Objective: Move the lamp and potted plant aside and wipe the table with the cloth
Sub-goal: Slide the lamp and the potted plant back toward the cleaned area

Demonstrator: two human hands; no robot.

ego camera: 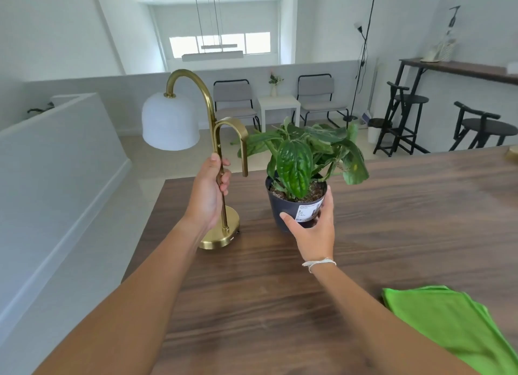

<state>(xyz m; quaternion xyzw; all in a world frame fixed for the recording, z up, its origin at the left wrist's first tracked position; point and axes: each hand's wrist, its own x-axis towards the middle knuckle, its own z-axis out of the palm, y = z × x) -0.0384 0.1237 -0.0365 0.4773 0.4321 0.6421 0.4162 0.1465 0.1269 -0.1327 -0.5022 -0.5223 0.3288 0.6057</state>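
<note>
A brass lamp point(221, 237) with a white dome shade stands near the far left corner of the dark wooden table point(280, 304). My left hand point(208, 192) is wrapped around its thin stem, above the round base. To its right sits a potted plant point(294, 164) with broad green leaves in a dark pot with a white label. My right hand point(314, 229) grips the pot's near side, thumb on the left and fingers on the right. A folded green cloth point(448, 324) lies flat at the table's near right.
The table's left edge runs close beside the lamp base, with a white half-wall and floor beyond. Past the far edge stand two grey chairs point(232, 100), a small white side table, a floor lamp and black stools point(487, 128). A brass object shows at the table's far right edge.
</note>
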